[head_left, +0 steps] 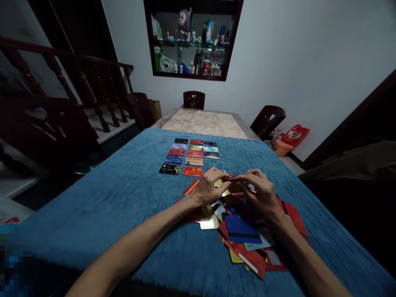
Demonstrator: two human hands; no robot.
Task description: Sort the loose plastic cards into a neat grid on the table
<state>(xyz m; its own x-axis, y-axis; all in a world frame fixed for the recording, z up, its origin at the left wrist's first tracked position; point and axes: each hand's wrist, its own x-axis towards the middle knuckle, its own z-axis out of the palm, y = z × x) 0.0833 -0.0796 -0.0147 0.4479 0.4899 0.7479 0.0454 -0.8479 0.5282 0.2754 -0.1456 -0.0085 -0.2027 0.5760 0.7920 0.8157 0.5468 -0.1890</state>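
Between my two hands a plastic card (233,179) is held nearly edge-on, so its face does not show. My left hand (211,186) pinches one end with thumb and fingers. At the other end, my right hand (259,189) grips it the same way. Below both hands spreads a loose pile of cards, among them a blue card (243,229) with a dark stripe, a gold card (209,217) and several red ones. Beyond my left hand, rows of cards lie face up in three columns, including a black card (169,169) and a red card (193,171).
A blue cloth (130,194) covers the near part of the table; the far end shows a marbled surface (204,120). Dark wooden chairs stand around it, one chair (268,119) at the far right. A wall cabinet (192,41) holds bottles and a plush toy.
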